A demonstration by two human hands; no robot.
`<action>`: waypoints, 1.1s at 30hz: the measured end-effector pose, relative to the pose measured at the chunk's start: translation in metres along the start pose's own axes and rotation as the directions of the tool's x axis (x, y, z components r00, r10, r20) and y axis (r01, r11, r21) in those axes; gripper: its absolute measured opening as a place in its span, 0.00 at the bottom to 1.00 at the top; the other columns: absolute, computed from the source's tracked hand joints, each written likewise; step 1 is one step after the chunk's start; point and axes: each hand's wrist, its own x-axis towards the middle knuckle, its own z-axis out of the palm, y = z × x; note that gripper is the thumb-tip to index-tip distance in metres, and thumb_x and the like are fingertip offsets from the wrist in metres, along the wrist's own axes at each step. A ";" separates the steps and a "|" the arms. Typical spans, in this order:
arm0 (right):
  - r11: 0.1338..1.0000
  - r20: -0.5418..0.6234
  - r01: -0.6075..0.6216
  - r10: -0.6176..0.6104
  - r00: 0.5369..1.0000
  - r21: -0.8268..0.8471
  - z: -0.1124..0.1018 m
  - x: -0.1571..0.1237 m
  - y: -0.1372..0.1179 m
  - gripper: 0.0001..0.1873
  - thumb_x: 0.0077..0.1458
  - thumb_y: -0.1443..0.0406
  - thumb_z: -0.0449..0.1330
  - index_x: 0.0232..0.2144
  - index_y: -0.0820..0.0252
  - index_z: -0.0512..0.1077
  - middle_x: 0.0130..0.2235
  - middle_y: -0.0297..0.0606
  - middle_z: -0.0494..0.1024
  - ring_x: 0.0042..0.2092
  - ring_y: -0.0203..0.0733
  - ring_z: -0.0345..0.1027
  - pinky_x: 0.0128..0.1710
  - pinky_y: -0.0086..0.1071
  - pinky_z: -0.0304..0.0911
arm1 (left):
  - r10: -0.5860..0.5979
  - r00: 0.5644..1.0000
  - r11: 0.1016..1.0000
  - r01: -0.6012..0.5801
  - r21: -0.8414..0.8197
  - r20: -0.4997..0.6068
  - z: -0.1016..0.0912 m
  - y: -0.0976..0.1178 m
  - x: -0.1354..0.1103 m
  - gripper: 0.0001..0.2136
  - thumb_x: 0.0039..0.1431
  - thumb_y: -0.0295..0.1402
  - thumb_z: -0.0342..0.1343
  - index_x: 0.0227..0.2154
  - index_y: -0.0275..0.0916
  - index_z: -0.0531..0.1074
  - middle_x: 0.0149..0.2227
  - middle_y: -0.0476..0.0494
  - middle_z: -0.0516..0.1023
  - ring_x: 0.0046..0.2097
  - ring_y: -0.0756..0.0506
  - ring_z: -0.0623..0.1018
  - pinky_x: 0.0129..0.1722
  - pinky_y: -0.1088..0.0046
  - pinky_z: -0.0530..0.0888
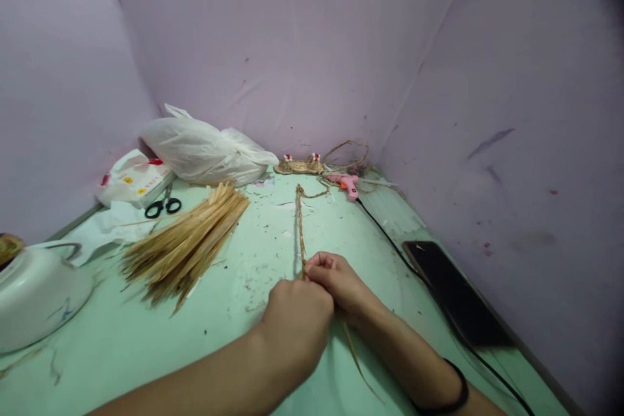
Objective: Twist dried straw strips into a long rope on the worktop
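A thin braided straw cord (301, 224) runs from my hands toward the back of the table, its far part bending right. My right hand (336, 276) pinches the near end of the cord between thumb and fingers. Close against it, my left hand (299, 312) is closed in a fist, its back toward me, around the strands at the cord's end; the fingertips are hidden. A loose straw strand (358, 357) hangs out below the hands toward me. To the left lies a bundle of dry straw strips (190, 244).
Scissors (163, 207), a tissue pack (136, 179) and a white plastic bag (205, 149) lie at back left; a white bowl (43, 299) stands near left. A woven straw piece (298, 166) and pink glue gun (347, 183) are at the back. A phone (453, 292) lies right, crossed by a black cable.
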 end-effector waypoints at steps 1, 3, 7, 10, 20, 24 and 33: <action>1.000 0.000 -0.006 0.006 1.000 -0.017 -0.001 0.000 -0.001 0.04 0.34 0.71 0.55 0.17 0.62 0.61 0.13 0.26 0.62 0.16 0.26 0.49 0.16 0.23 0.44 | 0.007 0.998 0.996 -0.001 0.087 -0.063 -0.008 0.000 0.003 0.04 0.41 0.28 0.54 0.16 0.36 0.67 0.19 0.42 0.66 0.32 0.42 0.70 0.30 0.71 0.62; 0.999 0.028 -0.014 0.015 0.999 -0.053 -0.005 0.000 -0.003 0.02 0.35 0.71 0.54 0.17 0.62 0.62 0.11 0.24 0.57 0.14 0.24 0.43 0.14 0.23 0.37 | 0.019 0.984 0.980 0.017 0.199 -0.178 -0.025 -0.001 0.012 0.08 0.42 0.32 0.53 0.14 0.36 0.65 0.18 0.44 0.65 0.28 0.45 0.69 0.27 0.72 0.61; 0.995 0.075 -0.023 0.030 0.997 -0.094 -0.010 -0.001 -0.003 0.04 0.39 0.68 0.55 0.17 0.63 0.62 0.12 0.23 0.56 0.13 0.23 0.38 0.13 0.24 0.32 | -0.219 0.975 0.938 0.202 -0.283 -0.029 -0.041 -0.012 0.030 0.07 0.45 0.31 0.48 0.19 0.34 0.67 0.14 0.49 0.64 0.17 0.53 0.63 0.17 0.78 0.58; 0.994 0.070 0.012 -0.004 0.998 -0.113 -0.009 -0.001 -0.001 0.04 0.39 0.68 0.55 0.19 0.63 0.62 0.16 0.27 0.64 0.14 0.23 0.42 0.13 0.24 0.34 | -0.189 0.946 0.774 0.309 -0.552 0.265 -0.034 -0.025 0.036 0.07 0.43 0.30 0.50 0.19 0.31 0.68 0.16 0.48 0.67 0.15 0.56 0.62 0.14 0.81 0.57; 0.871 0.222 0.246 -0.163 0.961 -0.426 -0.022 0.012 0.002 0.02 0.41 0.72 0.54 0.21 0.63 0.64 0.19 0.32 0.69 0.22 0.29 0.58 0.22 0.23 0.52 | -0.162 0.940 0.871 0.280 -0.404 0.301 -0.032 -0.040 0.048 0.05 0.38 0.29 0.52 0.14 0.32 0.67 0.11 0.51 0.64 0.13 0.56 0.60 0.12 0.81 0.56; 0.591 0.257 0.409 -0.328 0.909 -0.695 -0.025 0.007 0.003 0.05 0.42 0.71 0.52 0.23 0.62 0.68 0.22 0.34 0.72 0.23 0.32 0.60 0.23 0.25 0.51 | -0.228 0.938 0.931 0.288 -0.223 0.262 -0.032 -0.038 0.051 0.03 0.35 0.27 0.50 0.13 0.34 0.65 0.09 0.53 0.60 0.11 0.56 0.55 0.10 0.80 0.49; 0.486 0.017 0.167 -0.299 0.954 -0.858 -0.015 -0.014 -0.004 0.10 0.43 0.62 0.54 0.18 0.61 0.71 0.19 0.39 0.72 0.21 0.35 0.59 0.20 0.27 0.46 | -0.236 0.968 0.925 0.251 -0.284 0.085 -0.018 -0.033 0.046 0.03 0.34 0.26 0.49 0.11 0.34 0.63 0.08 0.53 0.57 0.11 0.56 0.54 0.11 0.78 0.48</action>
